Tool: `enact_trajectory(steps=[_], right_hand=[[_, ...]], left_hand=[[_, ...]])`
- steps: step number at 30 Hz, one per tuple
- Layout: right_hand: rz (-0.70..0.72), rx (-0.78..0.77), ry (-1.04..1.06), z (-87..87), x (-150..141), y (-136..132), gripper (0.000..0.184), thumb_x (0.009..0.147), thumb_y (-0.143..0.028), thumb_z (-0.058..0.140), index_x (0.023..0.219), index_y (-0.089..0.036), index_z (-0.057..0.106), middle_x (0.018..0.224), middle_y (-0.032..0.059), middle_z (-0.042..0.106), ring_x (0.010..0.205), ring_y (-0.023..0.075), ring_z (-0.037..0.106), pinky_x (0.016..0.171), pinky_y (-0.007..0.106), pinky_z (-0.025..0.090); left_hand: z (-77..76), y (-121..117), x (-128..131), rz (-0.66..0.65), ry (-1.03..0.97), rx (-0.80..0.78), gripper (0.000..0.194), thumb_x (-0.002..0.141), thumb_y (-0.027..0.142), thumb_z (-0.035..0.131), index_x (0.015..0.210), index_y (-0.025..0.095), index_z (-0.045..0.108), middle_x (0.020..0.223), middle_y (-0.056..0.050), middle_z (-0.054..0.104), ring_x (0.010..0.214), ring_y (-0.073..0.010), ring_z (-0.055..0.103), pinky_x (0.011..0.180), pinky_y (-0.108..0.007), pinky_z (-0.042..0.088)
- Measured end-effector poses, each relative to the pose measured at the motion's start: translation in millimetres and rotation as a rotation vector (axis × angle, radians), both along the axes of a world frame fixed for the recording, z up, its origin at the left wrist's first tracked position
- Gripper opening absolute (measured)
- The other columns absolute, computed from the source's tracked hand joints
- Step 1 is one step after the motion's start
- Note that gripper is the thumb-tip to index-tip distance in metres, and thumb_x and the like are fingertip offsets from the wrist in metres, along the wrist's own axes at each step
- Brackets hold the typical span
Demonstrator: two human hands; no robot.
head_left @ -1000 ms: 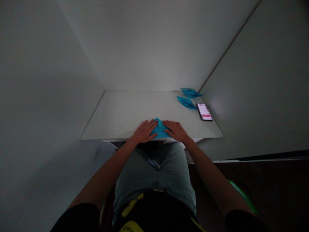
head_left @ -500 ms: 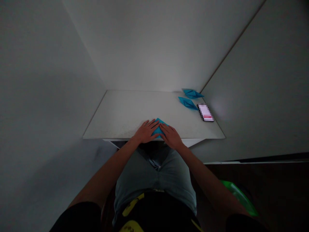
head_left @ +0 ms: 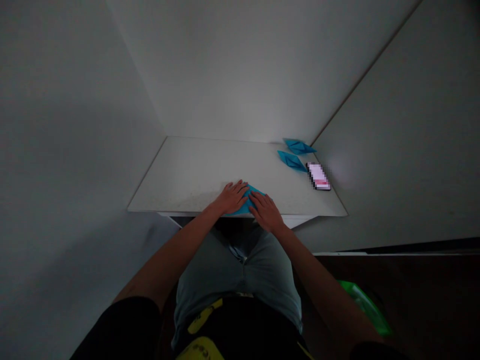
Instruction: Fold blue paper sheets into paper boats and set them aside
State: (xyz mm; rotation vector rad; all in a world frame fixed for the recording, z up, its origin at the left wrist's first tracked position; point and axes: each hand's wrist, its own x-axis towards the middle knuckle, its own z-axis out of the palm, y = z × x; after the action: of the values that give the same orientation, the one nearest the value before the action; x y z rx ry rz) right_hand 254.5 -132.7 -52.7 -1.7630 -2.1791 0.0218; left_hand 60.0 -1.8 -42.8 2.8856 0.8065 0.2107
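- My black shirt (head_left: pixel 243 332) with yellow patches is closest to me, then my pale jeans (head_left: pixel 232 280).
- On the dark floor to my right lies a green thing (head_left: pixel 366 309); my forearm hides part of it, and I cannot tell what it is.
- The blue paper (head_left: pixel 244 207) lies folded at the near edge of the white table (head_left: pixel 195 170), mostly under my hands.
- My left hand (head_left: pixel 231 198) rests palm down on the paper's left part, fingers stretched and slightly spread.
- My right hand (head_left: pixel 266 212) lies on its right part, fingers straight and close together, the tips near my left fingertips. Neither hand grips anything.
- Farther right is the phone (head_left: pixel 318 177), its lit screen blurred.
- Just beside its far corner sits one blue boat (head_left: pixel 292 160), pointed at both ends.
- A second boat (head_left: pixel 299 146) sits behind that, near the wall (head_left: pixel 232 75).
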Motion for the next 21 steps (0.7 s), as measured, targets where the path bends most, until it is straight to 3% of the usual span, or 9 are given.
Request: enact_trajectory(steps=[3, 10, 16, 21], right_hand=[[-0.034, -0.019, -0.024, 4.7, -3, 6, 0.055, 0.116, -0.046, 0.036, 0.164, -0.023, 0.051, 0.168, 0.0118, 0.052, 0.155, 0.0297, 0.048, 0.132, 0.056, 0.034], [-0.070, -0.091, -0.077, 17.5, -6, 21, 0.056, 0.116, -0.050, 0.035, 0.165, -0.028, 0.051, 0.172, 0.0080, 0.047, 0.154, 0.0304, 0.047, 0.128, 0.054, 0.037], [-0.092, -0.125, -0.094, 21.3, -10, 22, 0.058, 0.116, -0.054, 0.030, 0.168, -0.032, 0.046, 0.175, 0.0030, 0.043, 0.158, 0.0284, 0.042, 0.129, 0.053, 0.034], [-0.076, -0.075, -0.075, 13.6, -10, 22, 0.061, 0.116, -0.056, 0.030, 0.169, -0.031, 0.043, 0.175, 0.0037, 0.042, 0.160, 0.0289, 0.040, 0.130, 0.055, 0.033]], left_hand=[[0.5, 9, 2, 0.011, 0.006, -0.001, 0.061, 0.114, 0.042, 0.027, 0.171, 0.024, 0.038, 0.179, -0.007, 0.035, 0.168, -0.0289, 0.027, 0.135, -0.057, 0.023], [6.8, 24, -1, 0.017, 0.024, 0.003, 0.065, 0.111, 0.047, 0.031, 0.175, 0.030, 0.030, 0.179, -0.003, 0.033, 0.168, -0.0314, 0.026, 0.134, -0.059, 0.024], [5.8, 20, -7, 0.012, 0.031, -0.009, 0.065, 0.113, 0.047, 0.027, 0.175, 0.027, 0.029, 0.180, -0.005, 0.030, 0.169, -0.0285, 0.024, 0.135, -0.054, 0.022], [2.0, 9, -33, -0.024, 0.000, -0.011, 0.066, 0.114, 0.052, 0.028, 0.175, 0.025, 0.028, 0.180, -0.007, 0.030, 0.169, -0.0283, 0.024, 0.136, -0.054, 0.021]])
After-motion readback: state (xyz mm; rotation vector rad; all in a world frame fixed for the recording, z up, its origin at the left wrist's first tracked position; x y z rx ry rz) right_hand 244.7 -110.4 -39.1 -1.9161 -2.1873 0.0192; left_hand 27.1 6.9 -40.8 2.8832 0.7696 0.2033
